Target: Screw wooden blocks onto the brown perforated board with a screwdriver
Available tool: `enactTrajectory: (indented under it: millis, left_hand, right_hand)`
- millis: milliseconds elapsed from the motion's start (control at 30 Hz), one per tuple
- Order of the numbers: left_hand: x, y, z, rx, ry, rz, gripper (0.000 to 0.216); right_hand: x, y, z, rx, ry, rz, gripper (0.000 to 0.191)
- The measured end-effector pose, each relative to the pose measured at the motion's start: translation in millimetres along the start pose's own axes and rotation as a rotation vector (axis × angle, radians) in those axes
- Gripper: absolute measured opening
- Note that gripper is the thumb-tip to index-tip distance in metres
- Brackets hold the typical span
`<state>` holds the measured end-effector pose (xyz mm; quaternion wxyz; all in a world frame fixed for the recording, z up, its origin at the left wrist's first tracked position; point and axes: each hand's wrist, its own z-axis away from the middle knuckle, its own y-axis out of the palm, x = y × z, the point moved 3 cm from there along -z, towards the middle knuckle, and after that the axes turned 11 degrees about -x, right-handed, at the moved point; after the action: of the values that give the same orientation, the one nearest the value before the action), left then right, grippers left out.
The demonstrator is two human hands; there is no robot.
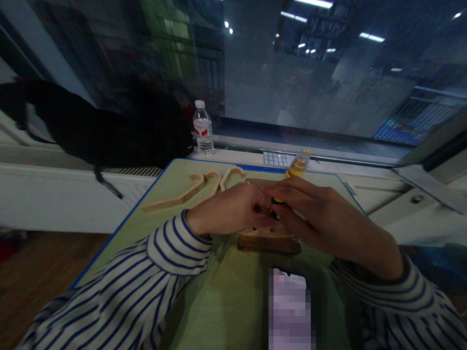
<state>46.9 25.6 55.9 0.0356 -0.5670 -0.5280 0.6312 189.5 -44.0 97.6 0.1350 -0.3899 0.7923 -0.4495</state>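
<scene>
Over a small wooden piece with dark holes [269, 244], my two hands meet. My right hand [328, 214] has its fingers closed round a yellow-and-black handled tool [278, 200]; its kind is mostly hidden by the fingers. From the other side, my left hand [233, 209] is closed, its fingertips touching the area by the tool. What lies between the left fingers, if anything, cannot be made out. Curved strips of pale wood [178, 197] lie just beyond the left hand. A small clear bottle with a yellow label [299, 164] is behind the right hand.
The green table [219, 301] has a blue edge. A pixelated phone-like shape [290, 311] lies at the front. On the sill behind are a water bottle [203, 129] and a black bag [127, 126] with a hanging strap. Beyond stands a large window [255, 73].
</scene>
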Motion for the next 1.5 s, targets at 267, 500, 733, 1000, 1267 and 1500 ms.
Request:
enactTrajectory:
  millis: [267,500,733,1000,1267,1500]
  left_hand:
    - [-5,-1,0,-0.015,0.022,0.033,0.014]
    - [-2,0,0,-0.007,-0.002,0.004,0.021]
    - [4,2,0,-0.002,-0.026,-0.018,0.027]
    - [-3,-2,-1,-0.001,0.036,0.051,0.018]
    - [-5,-4,0,-0.006,0.055,0.106,0.013]
    - [-1,-2,-1,-0.009,0.02,0.071,0.013]
  right_hand:
    - [0,1,0,0.004,0.023,0.018,0.028]
    - [0,-2,1,-0.019,0.009,0.038,0.029]
    - [0,-3,2,-0.031,-0.012,0.014,0.029]
    - [2,-2,0,-0.044,-0.019,-0.003,0.027]
    - [2,-1,-2,-0.043,-0.013,0.007,0.026]
    - [-1,-3,0,-0.037,0.002,0.04,0.027]
